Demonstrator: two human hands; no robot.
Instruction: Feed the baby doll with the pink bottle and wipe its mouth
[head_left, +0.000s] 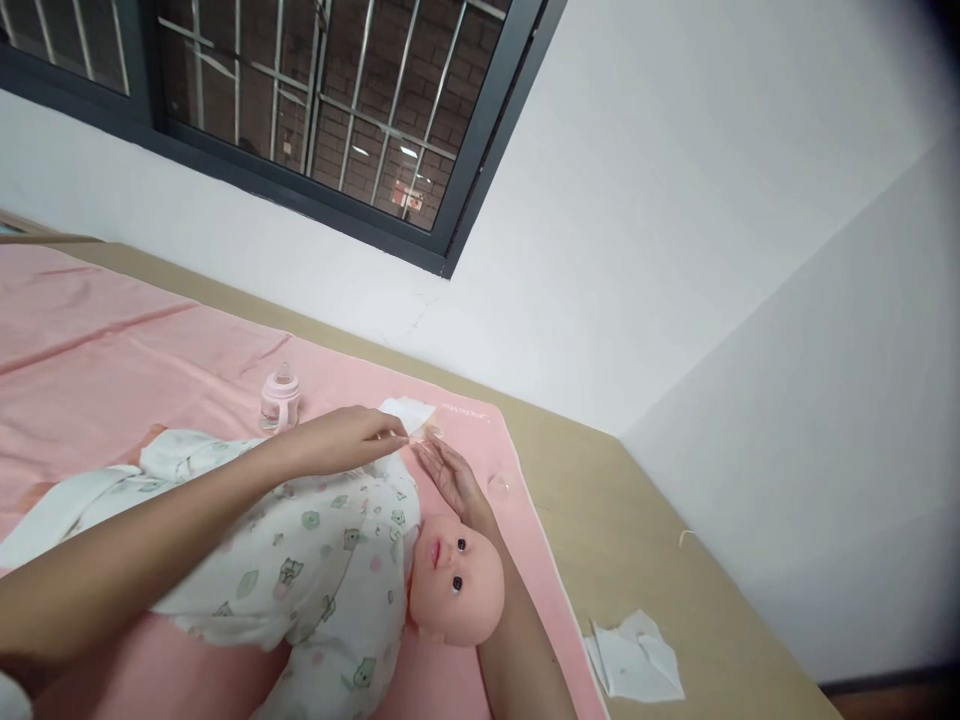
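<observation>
A baby doll (459, 590) lies on its back in a white, green-patterned outfit (330, 560), its head toward the right. My left hand (369, 438) reaches across the doll's body, thumb and fingertips drawn together near the end of its sleeve. Whatever sits between those fingertips is too small to make out. Beyond the doll's head, my right hand (448, 474) has its fingers stretched out, with their tips close to the left hand's fingertips. Just behind both hands lies a white tissue or cloth (409, 412). The doll's hand there cannot be told clearly.
A pink baby bottle (280, 400) stands on the pink blanket (187, 345), beyond the doll. A small clear object (499, 486) rests near the blanket's right edge. Crumpled white tissue (637, 660) lies on the wooden surface (592, 500). Wall and barred window (322, 100) rise behind.
</observation>
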